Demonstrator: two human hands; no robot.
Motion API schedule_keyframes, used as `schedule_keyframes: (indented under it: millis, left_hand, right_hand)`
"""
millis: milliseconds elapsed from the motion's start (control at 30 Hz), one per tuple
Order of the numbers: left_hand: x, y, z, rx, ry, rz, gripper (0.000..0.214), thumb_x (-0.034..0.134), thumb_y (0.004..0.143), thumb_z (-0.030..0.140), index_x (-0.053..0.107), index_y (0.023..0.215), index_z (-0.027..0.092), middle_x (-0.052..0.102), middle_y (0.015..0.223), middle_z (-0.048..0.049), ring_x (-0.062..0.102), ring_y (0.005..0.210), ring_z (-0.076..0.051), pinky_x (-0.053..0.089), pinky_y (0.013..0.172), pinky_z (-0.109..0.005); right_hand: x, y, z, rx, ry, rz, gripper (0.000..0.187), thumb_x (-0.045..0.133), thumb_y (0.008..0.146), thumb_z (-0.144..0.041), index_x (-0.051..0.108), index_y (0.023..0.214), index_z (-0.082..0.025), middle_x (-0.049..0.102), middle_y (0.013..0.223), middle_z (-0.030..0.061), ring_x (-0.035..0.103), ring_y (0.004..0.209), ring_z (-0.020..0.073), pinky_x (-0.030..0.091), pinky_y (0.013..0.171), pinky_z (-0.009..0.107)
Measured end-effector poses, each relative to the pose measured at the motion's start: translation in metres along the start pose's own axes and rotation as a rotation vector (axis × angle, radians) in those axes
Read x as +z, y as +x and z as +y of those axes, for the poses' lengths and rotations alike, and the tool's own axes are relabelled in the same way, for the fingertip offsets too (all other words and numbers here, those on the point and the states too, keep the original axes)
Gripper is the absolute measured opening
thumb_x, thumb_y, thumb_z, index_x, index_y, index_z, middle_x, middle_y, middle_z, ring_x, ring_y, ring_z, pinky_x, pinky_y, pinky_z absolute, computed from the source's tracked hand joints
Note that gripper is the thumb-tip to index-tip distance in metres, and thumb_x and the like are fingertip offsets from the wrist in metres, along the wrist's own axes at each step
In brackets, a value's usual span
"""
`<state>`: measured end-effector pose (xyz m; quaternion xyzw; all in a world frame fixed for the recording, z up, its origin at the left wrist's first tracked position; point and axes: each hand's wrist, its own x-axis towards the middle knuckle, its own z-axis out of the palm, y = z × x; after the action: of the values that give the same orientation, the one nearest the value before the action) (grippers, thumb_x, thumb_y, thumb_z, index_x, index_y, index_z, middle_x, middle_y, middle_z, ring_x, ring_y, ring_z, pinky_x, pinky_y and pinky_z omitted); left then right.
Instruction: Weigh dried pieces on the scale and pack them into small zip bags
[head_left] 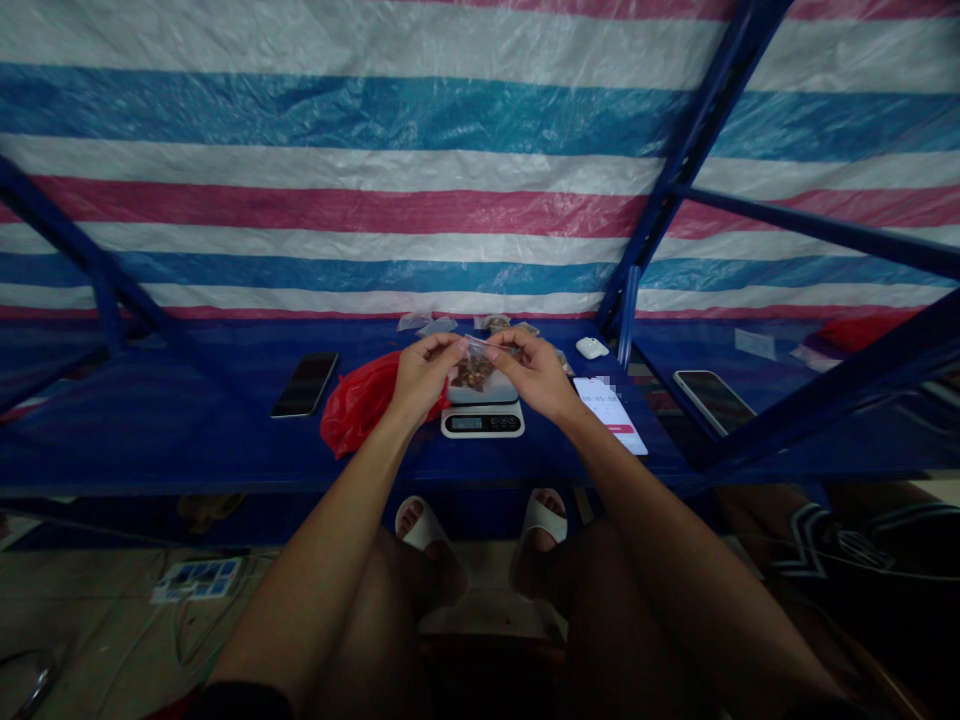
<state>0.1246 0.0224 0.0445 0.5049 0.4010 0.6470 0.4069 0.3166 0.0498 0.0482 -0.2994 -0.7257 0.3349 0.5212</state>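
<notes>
Between my two hands is a small clear zip bag (474,372) with brown bits in its lower part. My left hand (429,372) pinches the bag's top edge on one side, and my right hand (534,372) pinches it on the other. The bag is above a white digital kitchen scale (482,420); whether it touches the scale's plate I cannot tell. The scale's display is lit, but its figures are too small to read. Beside my left hand lies a crumpled red plastic bag (360,402). Several small clear bags (496,323) lie behind my hands, some with brown contents.
A dark phone (305,385) lies at the left of the blue shelf (247,455). On the right are a phone with a lit white screen (611,412), a white earbud case (592,347) and another phone (712,400). Blue metal posts (660,200) frame the shelf; striped sheeting (375,200) hangs behind.
</notes>
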Motion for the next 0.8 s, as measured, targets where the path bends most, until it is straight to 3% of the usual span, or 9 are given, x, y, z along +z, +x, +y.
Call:
schedule_keyframes:
  millis: [300, 567, 800]
  left_hand:
    - [0.009, -0.002, 0.001, 0.035, 0.097, -0.054, 0.039, 0.093, 0.075, 0.055, 0.083, 0.085, 0.019, 0.078, 0.080, -0.0038, 0.067, 0.073, -0.018, 0.054, 0.066, -0.027]
    - [0.008, -0.003, 0.005, 0.028, 0.090, -0.106, 0.040, 0.097, 0.070, 0.057, 0.085, 0.080, 0.020, 0.079, 0.079, -0.0041, 0.069, 0.072, -0.020, 0.058, 0.070, -0.032]
    - [0.006, -0.005, 0.011, 0.040, 0.091, -0.089, 0.040, 0.097, 0.071, 0.058, 0.086, 0.080, 0.020, 0.081, 0.081, -0.0053, 0.072, 0.078, -0.023, 0.060, 0.076, -0.034]
  right_hand:
    - [0.001, 0.001, -0.006, -0.058, -0.059, -0.014, 0.038, 0.075, 0.098, -0.059, 0.071, 0.085, -0.024, 0.073, 0.091, 0.0047, 0.066, 0.090, 0.0236, 0.055, 0.090, 0.041]
    - [-0.001, 0.003, -0.010, -0.083, -0.081, 0.018, 0.022, 0.074, 0.097, -0.044, 0.074, 0.087, -0.025, 0.077, 0.095, 0.0046, 0.069, 0.094, 0.0244, 0.056, 0.096, 0.043]
    - [-0.003, 0.001, -0.013, -0.063, -0.083, -0.026, 0.032, 0.073, 0.099, -0.052, 0.071, 0.084, -0.024, 0.074, 0.090, 0.0040, 0.067, 0.091, 0.0232, 0.055, 0.090, 0.040]
